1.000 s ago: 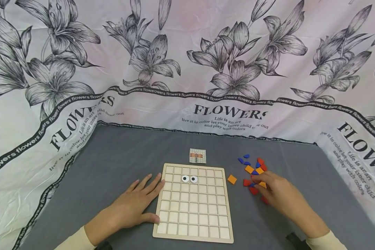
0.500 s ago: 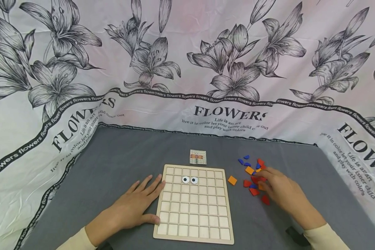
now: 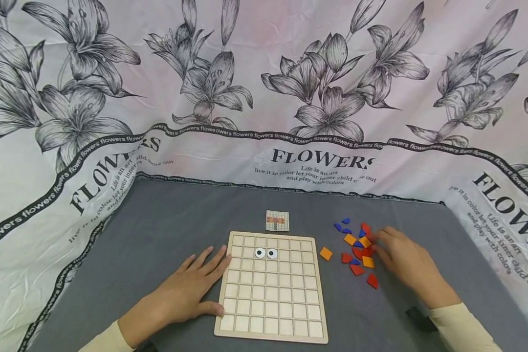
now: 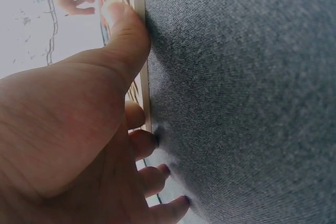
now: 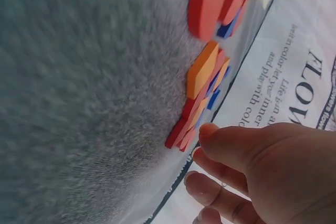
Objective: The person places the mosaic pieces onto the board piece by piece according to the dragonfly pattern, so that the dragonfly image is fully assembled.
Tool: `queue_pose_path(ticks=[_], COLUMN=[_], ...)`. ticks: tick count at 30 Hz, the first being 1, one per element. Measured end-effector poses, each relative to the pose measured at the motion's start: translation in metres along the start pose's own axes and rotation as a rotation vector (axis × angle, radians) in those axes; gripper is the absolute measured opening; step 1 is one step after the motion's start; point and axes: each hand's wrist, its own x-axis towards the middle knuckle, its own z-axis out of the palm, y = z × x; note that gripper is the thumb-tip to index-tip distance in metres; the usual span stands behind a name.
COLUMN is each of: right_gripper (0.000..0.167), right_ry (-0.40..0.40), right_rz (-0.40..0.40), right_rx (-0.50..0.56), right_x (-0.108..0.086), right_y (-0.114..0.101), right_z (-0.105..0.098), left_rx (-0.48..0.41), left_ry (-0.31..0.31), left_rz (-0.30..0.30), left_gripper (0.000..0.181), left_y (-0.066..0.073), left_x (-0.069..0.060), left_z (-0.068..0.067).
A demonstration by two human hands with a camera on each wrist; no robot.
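Note:
A wooden grid board (image 3: 270,295) lies on the grey cloth, with two white eye discs (image 3: 266,253) side by side in its second row. My left hand (image 3: 187,293) rests spread at the board's left edge; in the left wrist view its thumb (image 4: 126,30) lies over the rim. At the right side of a loose group of red, blue and orange pieces, my right hand (image 3: 405,259) hovers with fingers loosely bent. The right wrist view shows its thumb (image 5: 226,142) near a red piece (image 5: 178,132), and I see nothing held. Some piece edges are hidden behind the fingers.
A small picture card (image 3: 277,221) lies behind the board. Between the board and the group sits a single orange square (image 3: 326,253). A red quarter-round piece (image 3: 372,281) lies nearest the front. Flower-printed cloth (image 3: 325,166) stands behind the table.
My right hand has drawn back to the right and slightly away from me, uncovering an orange square and red pieces. The left hand and the board have stayed in place.

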Motion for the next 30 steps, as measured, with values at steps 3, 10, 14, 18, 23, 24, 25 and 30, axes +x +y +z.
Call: queue_pose_path(ticks=[3,10,14,18,23,24,25,30], right_gripper=[0.02,0.016,0.014,0.02,0.031,0.034,0.037,0.04], right_ry=[-0.02,-0.013,0.002,0.013,-0.033,-0.043,-0.051,-0.048], right_rz=[0.004,-0.006,-0.007,-0.014,-0.035,-0.041,-0.047,-0.075], right_rx=[-0.009,-0.051,-0.063,-0.061,-0.073,-0.087,-0.102,-0.18], right_x=[0.008,0.016,0.018,0.022,0.029,0.031,0.033,0.04], right_y=[0.002,0.002,0.002,0.003,0.007,0.008,0.009,0.015], right_z=[0.002,0.007,0.008,0.007,0.008,0.008,0.009,0.009], left_rx=[-0.001,-0.02,-0.022,-0.013,-0.003,0.0,0.0,0.009], left_ry=[-0.007,0.009,0.018,0.026,0.029,0.029,0.03,0.027], left_rz=[-0.013,0.019,0.029,0.027,0.028,0.028,0.028,0.018], left_gripper=[0.108,0.108,0.109,0.109,0.109,0.109,0.108,0.109], left_y=[0.0,-0.002,-0.005,-0.006,-0.003,-0.002,-0.001,0.001], left_x=[-0.001,0.0,0.001,0.001,-0.002,-0.002,-0.003,-0.002], left_z=[-0.001,0.004,0.006,0.006,0.003,0.002,0.001,-0.001])
